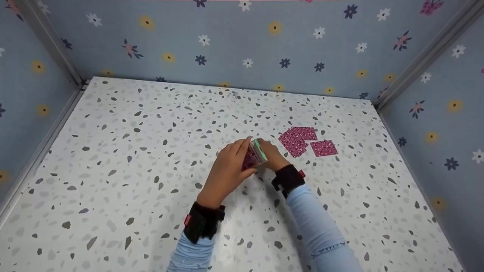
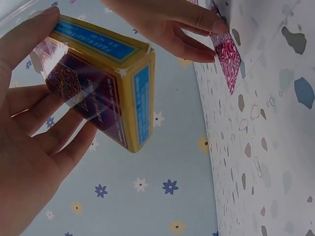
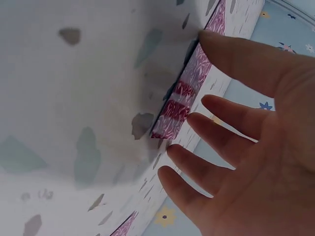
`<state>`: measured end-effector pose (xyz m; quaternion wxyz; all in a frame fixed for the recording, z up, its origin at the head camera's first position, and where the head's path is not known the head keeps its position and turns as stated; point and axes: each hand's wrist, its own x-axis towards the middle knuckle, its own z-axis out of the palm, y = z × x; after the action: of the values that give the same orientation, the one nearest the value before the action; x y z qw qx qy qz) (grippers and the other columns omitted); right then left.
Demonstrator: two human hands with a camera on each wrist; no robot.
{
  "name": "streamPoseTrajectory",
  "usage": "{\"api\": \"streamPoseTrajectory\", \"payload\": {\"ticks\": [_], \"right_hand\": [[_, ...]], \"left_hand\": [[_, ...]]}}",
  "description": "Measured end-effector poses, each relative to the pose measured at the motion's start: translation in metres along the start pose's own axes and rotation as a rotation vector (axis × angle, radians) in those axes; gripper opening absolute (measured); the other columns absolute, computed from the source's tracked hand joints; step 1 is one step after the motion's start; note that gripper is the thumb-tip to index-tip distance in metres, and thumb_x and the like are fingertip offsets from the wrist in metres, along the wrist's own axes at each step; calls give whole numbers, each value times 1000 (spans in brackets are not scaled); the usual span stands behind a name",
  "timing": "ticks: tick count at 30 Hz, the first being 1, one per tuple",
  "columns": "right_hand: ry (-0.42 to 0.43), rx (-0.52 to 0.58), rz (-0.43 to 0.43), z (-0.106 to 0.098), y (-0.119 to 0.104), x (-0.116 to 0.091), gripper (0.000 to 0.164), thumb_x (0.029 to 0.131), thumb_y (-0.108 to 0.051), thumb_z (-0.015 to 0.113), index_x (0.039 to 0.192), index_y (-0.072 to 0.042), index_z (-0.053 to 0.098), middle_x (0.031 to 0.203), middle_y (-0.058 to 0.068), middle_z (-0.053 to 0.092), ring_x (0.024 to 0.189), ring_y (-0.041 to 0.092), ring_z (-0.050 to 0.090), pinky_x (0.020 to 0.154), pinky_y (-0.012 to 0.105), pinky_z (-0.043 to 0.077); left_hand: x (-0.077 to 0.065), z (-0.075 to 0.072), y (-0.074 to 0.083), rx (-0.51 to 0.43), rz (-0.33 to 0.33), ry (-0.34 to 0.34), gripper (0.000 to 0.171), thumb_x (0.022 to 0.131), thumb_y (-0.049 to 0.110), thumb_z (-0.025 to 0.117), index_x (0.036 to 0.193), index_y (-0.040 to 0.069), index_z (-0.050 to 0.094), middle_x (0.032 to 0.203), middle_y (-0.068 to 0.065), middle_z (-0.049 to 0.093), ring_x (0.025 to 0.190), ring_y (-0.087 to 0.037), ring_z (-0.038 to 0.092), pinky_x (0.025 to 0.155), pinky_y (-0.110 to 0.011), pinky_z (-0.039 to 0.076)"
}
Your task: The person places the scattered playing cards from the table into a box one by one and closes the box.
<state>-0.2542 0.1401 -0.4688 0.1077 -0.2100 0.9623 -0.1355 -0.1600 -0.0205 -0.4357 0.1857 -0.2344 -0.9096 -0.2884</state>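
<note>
My left hand (image 1: pixel 226 166) holds a playing card box (image 2: pixel 88 86) tilted above the table, the thumb on one side and the fingers on the other. The box is yellow-edged with blue labels and a dark red-purple face behind shiny wrap. Just right of it is my right hand (image 3: pixel 261 128), its fingers apart and slightly bent, nothing held between them. Pink-red patterned cards lie flat on the table beyond that hand: an overlapping group (image 1: pixel 294 142) and a separate card (image 1: pixel 324 148). In the right wrist view, the cards (image 3: pixel 172 110) appear at a shallow angle behind the fingertips.
The white speckled tabletop (image 1: pixel 132 158) spreads around both hands. Blue flowered panels (image 1: pixel 227 49) with grey metal corner posts (image 1: pixel 423 53) enclose it at the back and both sides. Each wrist wears a black band (image 1: pixel 204 223).
</note>
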Motion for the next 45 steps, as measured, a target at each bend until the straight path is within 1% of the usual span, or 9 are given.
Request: {"api": "streamPoseTrajectory", "payload": {"ticks": [13, 17, 21, 23, 26, 29, 34, 40, 45], "right_hand": [[-56, -42, 108, -4, 3, -4, 62, 81, -25, 69, 135, -3, 46, 125, 23, 49, 111, 40, 46, 93, 53, 41], [-35, -55, 119, -1, 7, -6, 58, 79, -26, 72, 125, 2, 50, 116, 26, 51, 106, 40, 47, 90, 51, 42], [31, -46, 117, 4, 12, -11, 60, 69, -31, 81, 108, 3, 51, 106, 26, 50, 98, 40, 49, 81, 49, 46], [53, -15, 134, 5, 13, -14, 60, 68, -31, 83, 103, 3, 48, 103, 24, 48, 96, 38, 48, 77, 50, 48], [32, 44, 196, 6, 12, -16, 61, 68, -31, 82, 104, 1, 45, 104, 22, 46, 96, 35, 48, 82, 55, 47], [14, 145, 226, 7, 12, -16, 58, 70, -26, 81, 104, 1, 44, 100, 17, 47, 90, 27, 48, 84, 50, 46], [55, 301, 168, 9, 12, -18, 46, 72, -11, 78, 101, 3, 44, 91, 13, 55, 78, 19, 48, 74, 36, 47], [82, 338, 172, 4, 11, -23, 32, 79, -1, 68, 104, -1, 47, 91, 17, 63, 73, 19, 55, 64, 30, 48], [154, 434, 169, 2, 14, -28, 27, 78, 4, 62, 103, -1, 53, 93, 17, 62, 81, 23, 57, 67, 31, 48]], "left_hand": [[0, 1, -1, 14, 1, 11, 78, 75, 31, 77, 140, 5, 41, 130, -11, 52, 115, -28, 53, 95, -43, 46], [1, 2, -1, 13, 1, 17, 79, 75, 32, 77, 140, 5, 40, 129, -11, 53, 115, -28, 53, 94, -44, 47], [1, 2, -1, 10, -4, 17, 80, 74, 32, 77, 140, 5, 40, 129, -12, 53, 114, -29, 53, 94, -44, 46], [1, 2, -1, 12, -4, 13, 81, 74, 32, 77, 140, 5, 40, 129, -12, 53, 115, -29, 53, 95, -44, 46], [1, 1, -1, 9, -4, 6, 81, 75, 32, 77, 141, 4, 40, 129, -13, 53, 115, -29, 53, 95, -44, 46], [1, 1, 0, 8, -5, 1, 80, 75, 32, 77, 140, 4, 40, 129, -13, 53, 114, -29, 53, 96, -43, 46], [2, 0, 0, 3, -14, -6, 81, 75, 31, 77, 141, 4, 39, 129, -13, 52, 115, -30, 53, 96, -44, 46], [3, 0, 0, 9, -5, 2, 80, 75, 31, 77, 140, 3, 40, 129, -12, 52, 115, -29, 53, 96, -44, 46], [2, 0, 0, 8, 0, 9, 81, 74, 30, 78, 140, 3, 40, 128, -13, 53, 114, -29, 54, 94, -44, 47]]}}
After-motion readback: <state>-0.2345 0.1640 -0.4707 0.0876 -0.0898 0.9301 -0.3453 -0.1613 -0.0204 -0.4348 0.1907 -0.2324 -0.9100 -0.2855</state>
